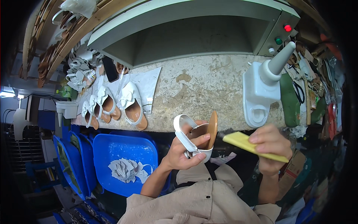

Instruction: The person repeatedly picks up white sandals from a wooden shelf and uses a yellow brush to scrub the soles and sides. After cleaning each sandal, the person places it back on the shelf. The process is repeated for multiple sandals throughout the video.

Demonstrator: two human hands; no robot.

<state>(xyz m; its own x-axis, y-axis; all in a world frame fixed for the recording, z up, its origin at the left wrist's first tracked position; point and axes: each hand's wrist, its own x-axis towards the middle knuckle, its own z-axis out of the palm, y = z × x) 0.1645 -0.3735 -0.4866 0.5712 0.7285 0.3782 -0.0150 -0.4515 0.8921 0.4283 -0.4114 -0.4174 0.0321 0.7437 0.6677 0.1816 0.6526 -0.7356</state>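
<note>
My left hand (pixel 178 154) is closed around a white sandal (pixel 213 127), just in front of the bench's near edge. The sandal is tilted with its tan sole edge turned to the right, and its white ankle strap loops up on the left. Part of its upper is hidden by my fingers. To the right of it, my right hand (pixel 271 145) grips a flat yellow-handled brush (pixel 238 140). The brush's dark bristles point left at the sandal's sole, with a small gap seeming to lie between them.
Finished-looking white sandals (pixel 130 106) line the bench's left side. A white dispenser with a cone spout (pixel 255 89) stands right, beside a green sole-shaped piece (pixel 290 100). An open metal box (pixel 186 58) with lit buttons spans the back. A blue bin (pixel 125 145) holds white pieces.
</note>
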